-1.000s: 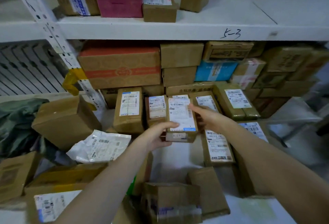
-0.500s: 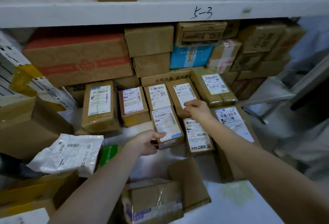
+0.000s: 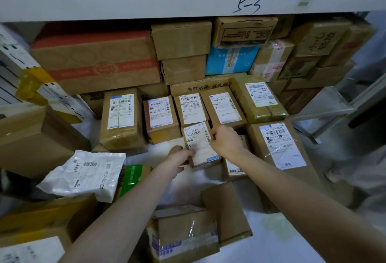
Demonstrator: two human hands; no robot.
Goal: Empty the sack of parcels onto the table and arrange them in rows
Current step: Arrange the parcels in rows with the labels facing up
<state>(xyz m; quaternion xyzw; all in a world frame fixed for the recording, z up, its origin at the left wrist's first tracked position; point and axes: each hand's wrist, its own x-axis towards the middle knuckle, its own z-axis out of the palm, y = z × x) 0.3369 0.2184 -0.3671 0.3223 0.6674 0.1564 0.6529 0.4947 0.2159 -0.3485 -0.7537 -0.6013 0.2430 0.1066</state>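
A small brown parcel with a white label (image 3: 199,144) lies on the white table (image 3: 271,241), in front of a row of labelled boxes. My left hand (image 3: 179,159) grips its near left corner. My right hand (image 3: 226,140) pinches its right edge. Behind it stand several labelled parcels side by side, among them one (image 3: 191,109) directly behind and one (image 3: 224,107) to its right. A bigger labelled box (image 3: 282,143) lies right of my right arm. Another small parcel (image 3: 235,168) is partly hidden under my right wrist.
Stacked cartons (image 3: 96,62) fill the back under a white shelf (image 3: 188,1) marked 5-3. A white poly mailer (image 3: 83,175) and loose brown boxes (image 3: 33,141) crowd the left. A taped box (image 3: 183,235) and a flat carton (image 3: 227,210) lie near me.
The small labelled parcel has come down from the air onto the table in front of the back row. My right hand has moved from the parcels on the right onto its right edge.
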